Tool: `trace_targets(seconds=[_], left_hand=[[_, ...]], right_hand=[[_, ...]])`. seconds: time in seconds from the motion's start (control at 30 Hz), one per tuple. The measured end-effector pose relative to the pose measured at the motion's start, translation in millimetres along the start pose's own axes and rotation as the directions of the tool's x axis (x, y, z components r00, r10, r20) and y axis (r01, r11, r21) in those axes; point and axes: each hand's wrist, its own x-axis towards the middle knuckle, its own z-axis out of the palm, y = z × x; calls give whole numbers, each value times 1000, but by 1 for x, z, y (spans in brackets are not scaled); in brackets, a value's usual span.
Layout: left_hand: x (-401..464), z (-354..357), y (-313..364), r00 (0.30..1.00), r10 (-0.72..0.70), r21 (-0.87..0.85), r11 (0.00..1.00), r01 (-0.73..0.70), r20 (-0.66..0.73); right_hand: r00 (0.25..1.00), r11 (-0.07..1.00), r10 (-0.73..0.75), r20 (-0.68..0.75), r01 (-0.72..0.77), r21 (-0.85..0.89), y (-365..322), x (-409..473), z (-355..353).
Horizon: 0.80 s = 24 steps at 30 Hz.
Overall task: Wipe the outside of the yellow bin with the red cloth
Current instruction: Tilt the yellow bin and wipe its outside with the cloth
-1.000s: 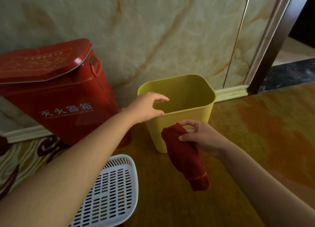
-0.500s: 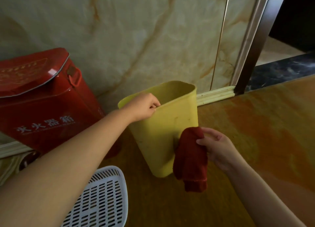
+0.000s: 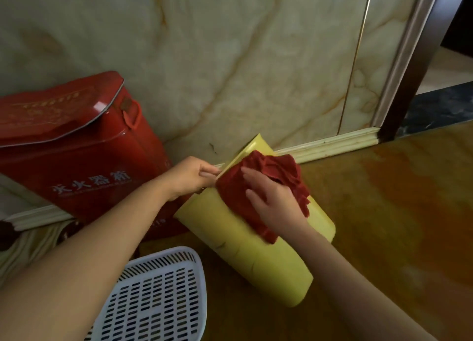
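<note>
The yellow bin point(image 3: 245, 248) was smooth matt plastic, the red cloth point(image 3: 238, 194) nubbly terry, the red box point(image 3: 76, 161) glossy metal.

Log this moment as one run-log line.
stage: wiping | left hand: gripping yellow bin rim, bin tipped over | right hand: pressing red cloth flat on bin's side

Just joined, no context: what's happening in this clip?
A person is wiping a yellow bin. The left hand grips its rim and holds it tipped over toward the wall, base end pointing at the camera. The right hand presses a red cloth flat against the bin's upturned outer side, near the rim. A red metal box stands against the wall on the left, and a white slotted basket lies in front.
</note>
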Motion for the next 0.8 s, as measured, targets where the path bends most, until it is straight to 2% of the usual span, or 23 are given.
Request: trace_targets(seconds=[0.07,0.1,0.17,0.33,0.5,0.57,0.67,0.73,0.8], left_hand=[[4,0,-2,1000,-6,-21,1000,6,6],[6,-1,-4,1000,-8,-24,1000,8,16],[10,-3,-8,1000,-6,-23,1000,6,29],[18,-2,-5,997,28,-51,998,-25,67],[25,-3,-5,996,46,-34,998,-44,71],[26,-6,-11,999,17,-4,1000,-17,28],[27,-7,-17,1000,-25,0,1000,25,2],[31,-4,-15,1000,-14,-26,1000,14,17],[33,-4,-10,1000,-17,-1,1000,17,21]], right_hand=[[995,924,-102,-5,93,-371,23,-3,16],[995,883,-102,13,96,-460,31,-3,19],[996,856,-86,24,86,-509,46,2,23],[994,890,-77,81,105,-443,60,14,39],[997,879,-72,7,67,-473,74,21,50],[995,885,80,-64,-100,-454,94,7,48],[896,834,411,-170,-445,-327,124,-37,42],[847,805,497,-190,-531,-263,123,-61,43],[875,824,455,-164,-484,-295,103,-73,59]])
